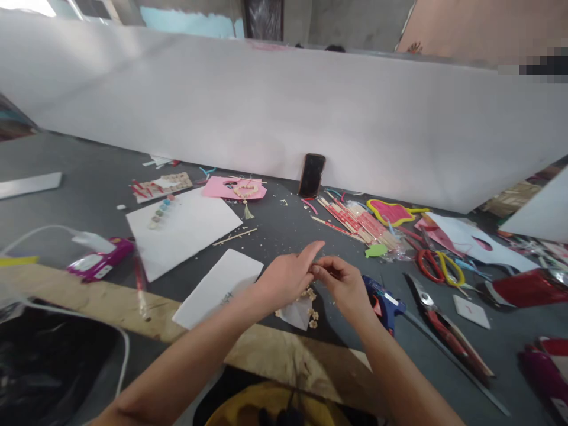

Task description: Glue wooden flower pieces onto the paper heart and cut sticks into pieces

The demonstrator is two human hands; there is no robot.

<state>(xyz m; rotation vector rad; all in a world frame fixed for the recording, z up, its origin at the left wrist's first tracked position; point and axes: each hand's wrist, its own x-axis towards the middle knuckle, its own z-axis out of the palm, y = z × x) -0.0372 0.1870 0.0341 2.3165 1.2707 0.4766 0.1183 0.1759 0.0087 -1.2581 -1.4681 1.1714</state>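
My left hand (286, 273) and my right hand (345, 283) meet fingertip to fingertip over the front of the dark table. Both are closed in a pinch, the left index finger stretched forward; whatever is between the fingertips is too small or hidden to make out. Just below them lies a small whitish piece of paper or plastic (296, 315), with several small beige flower-shaped pieces (313, 319) around it. To the left of my hands is a white sheet (219, 284) with a small dark mark. Close to my right hand rests a blue glue gun (388, 302).
A phone (312, 175) leans on the white partition (284, 106). Red-patterned sticks (344, 216), scissors (429, 266) and pruning shears (437, 313) lie to the right. Left are a large white sheet (190, 231), pink card (215, 187) and purple tool (100, 261). A wooden edge (306, 355) borders the front.
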